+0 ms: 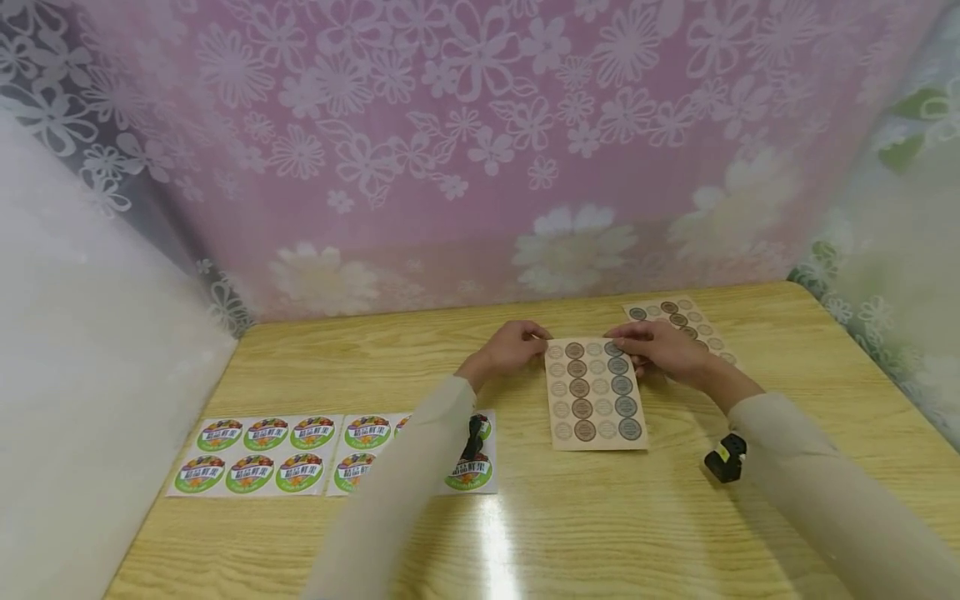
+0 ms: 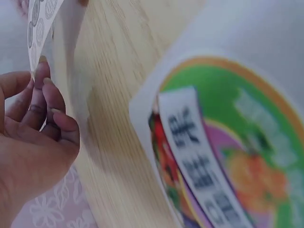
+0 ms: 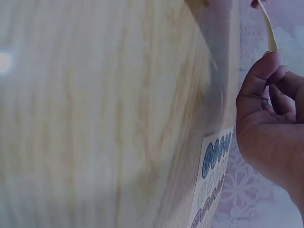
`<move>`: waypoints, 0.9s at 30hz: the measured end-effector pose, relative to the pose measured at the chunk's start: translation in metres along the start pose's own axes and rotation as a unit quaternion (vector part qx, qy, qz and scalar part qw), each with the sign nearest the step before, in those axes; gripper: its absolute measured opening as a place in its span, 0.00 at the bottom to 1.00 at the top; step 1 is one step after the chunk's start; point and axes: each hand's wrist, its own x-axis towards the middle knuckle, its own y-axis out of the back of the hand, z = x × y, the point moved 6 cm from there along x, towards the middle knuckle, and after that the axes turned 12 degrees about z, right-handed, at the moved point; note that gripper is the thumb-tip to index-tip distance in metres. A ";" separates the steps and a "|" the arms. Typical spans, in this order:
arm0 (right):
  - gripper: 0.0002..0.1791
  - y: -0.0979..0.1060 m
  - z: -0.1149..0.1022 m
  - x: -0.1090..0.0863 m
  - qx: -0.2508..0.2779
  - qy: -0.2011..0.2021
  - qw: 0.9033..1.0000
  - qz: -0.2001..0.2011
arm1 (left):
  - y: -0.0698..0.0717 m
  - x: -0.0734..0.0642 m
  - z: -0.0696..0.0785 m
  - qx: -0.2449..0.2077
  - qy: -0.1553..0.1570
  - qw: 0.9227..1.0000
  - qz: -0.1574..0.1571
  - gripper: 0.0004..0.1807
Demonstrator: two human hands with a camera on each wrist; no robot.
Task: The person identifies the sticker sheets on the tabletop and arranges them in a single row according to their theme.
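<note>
A tan sheet of round stickers (image 1: 596,396), with rows of brown, pale and grey-blue circles, is held up by its two far corners. My left hand (image 1: 515,346) pinches its far left corner between thumb and fingertips. At the far right corner, my right hand (image 1: 660,346) pinches it the same way. In the left wrist view, the sheet (image 2: 43,26) hangs from the left fingertips. The right wrist view shows it edge-on as a thin strip (image 3: 268,28) above the right thumb. A second tan sticker sheet (image 1: 678,317) lies behind the right hand, partly covered by it.
Fruit sticker sheets (image 1: 255,457) lie in a row on the wooden table (image 1: 300,367) at left; my left sleeve (image 1: 405,475) hides part of them. A flowered pink curtain (image 1: 450,167) hangs along the table's far edge. A black wrist camera (image 1: 725,458) sits at my right sleeve.
</note>
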 end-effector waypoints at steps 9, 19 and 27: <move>0.24 -0.030 0.002 -0.009 0.027 -0.028 0.998 -0.044 | 0.020 -0.024 -0.011 -0.021 0.014 0.999 -0.030 0.14; 0.22 -0.062 -0.001 -0.021 0.025 -0.036 0.997 -0.065 | 0.028 -0.049 -0.019 0.064 0.000 0.996 -0.066 0.13; 0.19 -0.077 -0.004 -0.023 -0.044 -0.024 0.998 -0.032 | 0.033 -0.062 -0.020 0.129 0.000 0.989 -0.068 0.13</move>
